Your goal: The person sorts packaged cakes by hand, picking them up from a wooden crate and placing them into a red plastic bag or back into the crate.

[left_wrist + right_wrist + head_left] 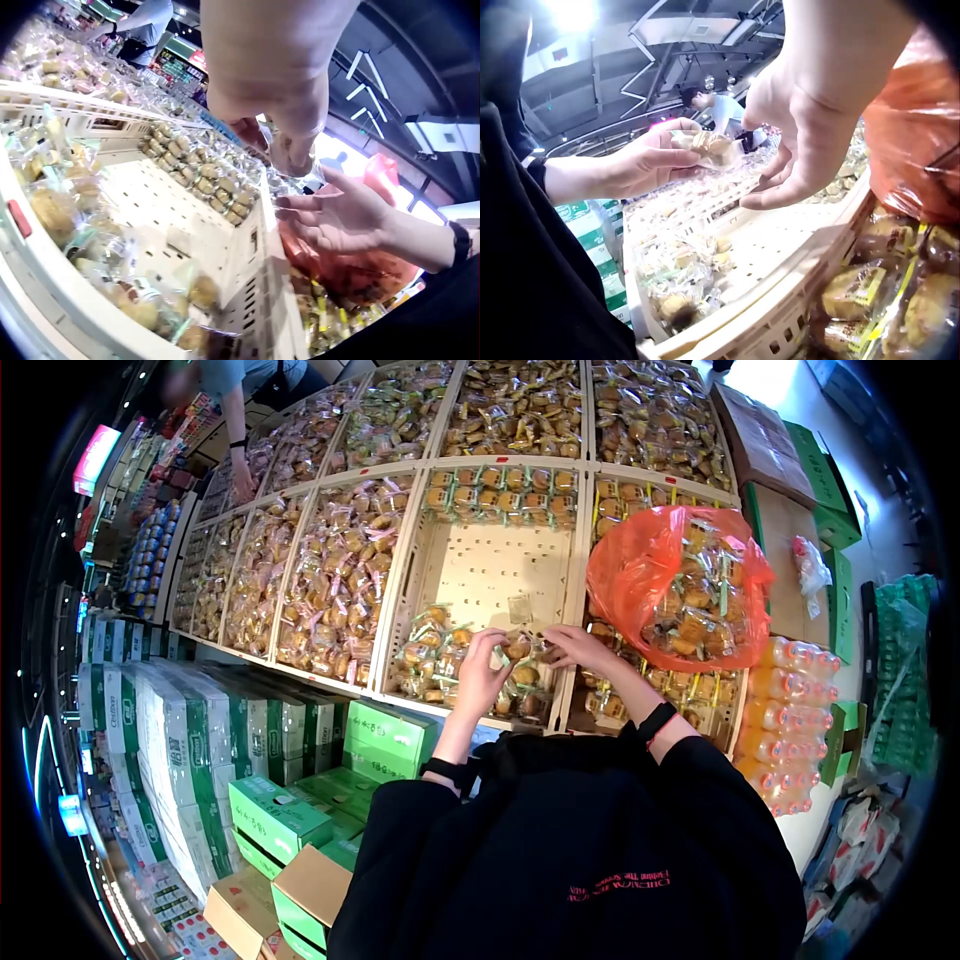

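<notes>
My left hand (483, 672) pinches a small wrapped bun (714, 147) by its clear packet, thumb on one side and fingers on the other. It is held above the near end of a cream plastic crate (480, 565). In the right wrist view, my right hand (806, 139) hovers beside the packet with loosely bent fingers and nothing between them. The left wrist view shows the right hand's palm facing the bun, fingers apart from it. Below the hands, loose wrapped buns (435, 660) lie along the crate's near side, and neat rows of packets (500, 495) line its far end.
A red plastic bag (625, 575) full of wrapped buns sits on the crate to the right. More filled crates (345, 575) stand left and behind. Bottled drinks (785, 725) are at right, green boxes (385, 740) at near left. Another person's arm (237, 435) reaches in at far left.
</notes>
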